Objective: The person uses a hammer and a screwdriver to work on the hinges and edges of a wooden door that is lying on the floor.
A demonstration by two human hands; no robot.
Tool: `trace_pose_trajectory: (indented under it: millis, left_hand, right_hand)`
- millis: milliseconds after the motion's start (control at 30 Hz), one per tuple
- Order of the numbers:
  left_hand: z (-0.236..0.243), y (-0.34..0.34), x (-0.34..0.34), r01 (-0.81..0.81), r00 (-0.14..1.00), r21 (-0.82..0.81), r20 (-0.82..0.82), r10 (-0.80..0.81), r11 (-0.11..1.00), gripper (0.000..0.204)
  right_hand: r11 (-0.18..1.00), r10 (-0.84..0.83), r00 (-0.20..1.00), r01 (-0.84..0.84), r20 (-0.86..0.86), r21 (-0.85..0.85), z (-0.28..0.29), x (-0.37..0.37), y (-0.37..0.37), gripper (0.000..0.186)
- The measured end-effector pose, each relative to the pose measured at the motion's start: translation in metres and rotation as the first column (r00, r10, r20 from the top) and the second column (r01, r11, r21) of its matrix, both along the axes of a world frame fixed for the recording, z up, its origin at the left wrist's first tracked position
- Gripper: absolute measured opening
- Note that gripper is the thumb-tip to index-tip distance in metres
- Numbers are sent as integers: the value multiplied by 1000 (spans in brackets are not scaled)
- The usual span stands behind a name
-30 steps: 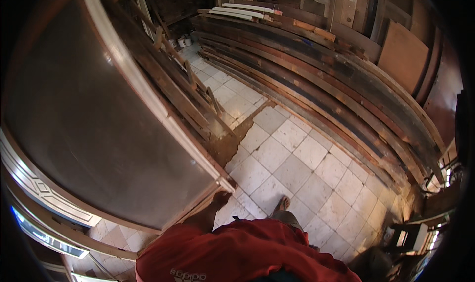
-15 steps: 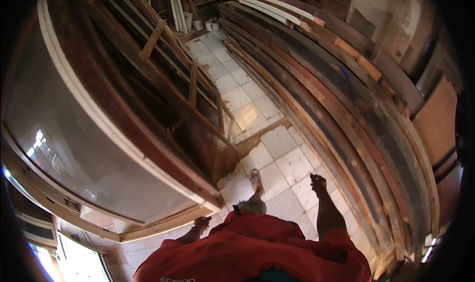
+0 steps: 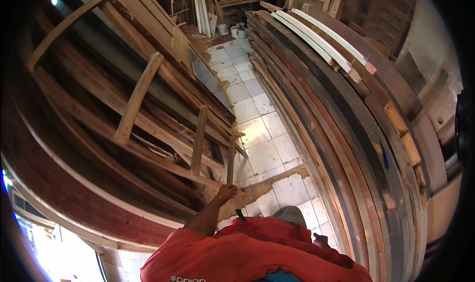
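At the lower left, a bright opening (image 3: 69, 259) shows beneath the curved edge of a reddish-brown board (image 3: 114, 217). Half a second ago a broad grey panel with a white border filled this side; the view has turned, and that grey face is out of sight. To the right and above, the slatted wooden frame (image 3: 138, 96) now takes up much of the left half, its crosspieces slanting over long timbers, where before it sat farther up and smaller.

The left hand (image 3: 227, 192), which was low beside the panel's corner, is now raised at the frame's lower right end, by the foot of the last crosspiece. Its fingers look bent, but I cannot tell how far open they are or whether they grip the wood. Beyond, the tiled floor (image 3: 262, 156) runs up to small pails (image 3: 234, 32).

The right hand (image 3: 321, 241), earlier stretched out over the tiles, is now drawn in close to the red shirt (image 3: 257, 250). Partly hidden, its opening cannot be judged; nothing shows in it. Along the right stands the board stack (image 3: 336, 123), topped by white strips (image 3: 307, 37).
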State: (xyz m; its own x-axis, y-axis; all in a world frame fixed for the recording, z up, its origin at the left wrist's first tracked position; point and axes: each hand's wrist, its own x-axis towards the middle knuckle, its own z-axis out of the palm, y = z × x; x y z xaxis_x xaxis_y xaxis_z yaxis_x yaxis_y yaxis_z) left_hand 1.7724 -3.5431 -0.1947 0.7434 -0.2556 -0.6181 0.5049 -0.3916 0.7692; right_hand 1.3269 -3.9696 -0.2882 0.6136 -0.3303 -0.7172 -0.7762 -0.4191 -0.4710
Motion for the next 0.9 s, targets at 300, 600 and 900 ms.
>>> trace_pose_trajectory:
  millis: [300,600,900]
  left_hand:
    - [-78,-75,205,521,409,781,127,-904,345,31]
    - [-50,-113,245,-408,896,122,-135,422,905,22]
    - [-90,-126,491,-665,738,-146,-284,612,733,23]
  right_hand:
    - [987,-122,992,125,40,-101,-72,371,-200,40]
    - [917,399,816,-350,417,-192,62,866,-173,56]
    - [872,366,748,-483,554,77,101,1192,-92,58]
